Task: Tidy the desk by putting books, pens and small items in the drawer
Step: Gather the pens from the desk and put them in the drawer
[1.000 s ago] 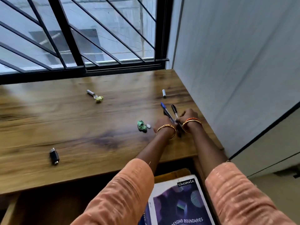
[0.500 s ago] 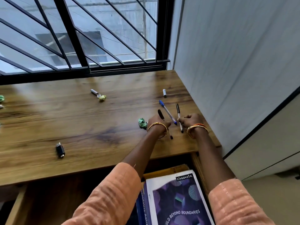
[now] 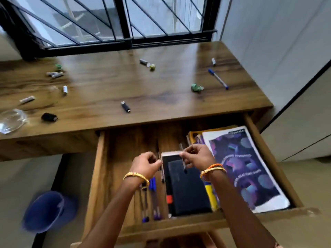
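Both hands hover over the open wooden drawer (image 3: 100,172). My left hand (image 3: 146,162) pinches a dark pen (image 3: 162,174) that hangs down beside a black notebook (image 3: 188,190). My right hand (image 3: 195,155) pinches another dark pen (image 3: 183,161) above that notebook. Several blue pens (image 3: 152,199) lie in the drawer's left part, and a purple-covered book (image 3: 245,169) lies at its right. A blue pen (image 3: 217,78) stays on the desk (image 3: 161,97) at the right.
Small items are scattered on the desk: a black USB stick (image 3: 125,106), a green crumpled scrap (image 3: 196,87), a small marker (image 3: 213,61), batteries (image 3: 54,74), a black clip (image 3: 49,117) and a clear bag (image 3: 11,119). A blue bin (image 3: 48,211) stands on the floor at the left.
Each hand took a dark pen off the desk's right side and carried it back and down over the open drawer. The blue pen stayed on the desk.
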